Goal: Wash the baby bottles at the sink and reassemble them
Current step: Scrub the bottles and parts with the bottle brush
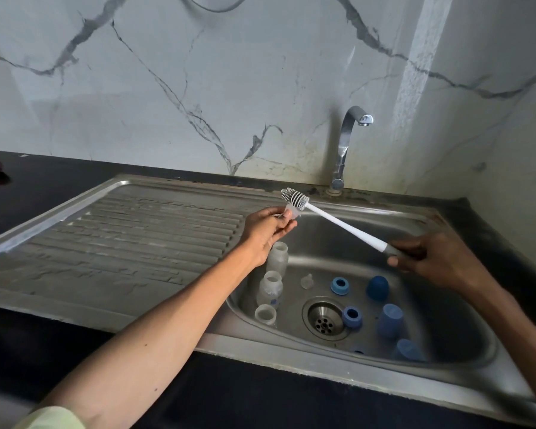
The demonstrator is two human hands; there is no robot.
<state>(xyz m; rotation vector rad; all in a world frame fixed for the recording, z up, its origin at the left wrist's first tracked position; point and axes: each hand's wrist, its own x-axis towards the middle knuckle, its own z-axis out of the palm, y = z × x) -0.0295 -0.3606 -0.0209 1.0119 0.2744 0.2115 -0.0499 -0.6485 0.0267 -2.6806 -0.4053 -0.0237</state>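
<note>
While the clear teat (287, 213) is pinched in the fingers (283, 222) of the left hand (265, 232) above the left edge of the basin, the brush (294, 197) is gripped by its handle in the right hand (437, 258), bristle head just beside the teat. Best done over the basin so drips fall into the sink (415, 218). The teat is probably best held by its rim with the opening turned to the bristles, then scrubbed with short twists; thin silicone is likely to fold under a hard push. The tap (350, 140) looks dry, so water is needed for rinsing. Three bottles (271, 286) stand along the basin's left wall; blue rings (340, 285) and caps (390, 320) lie right of the drain (325, 318), unassembled.
</note>
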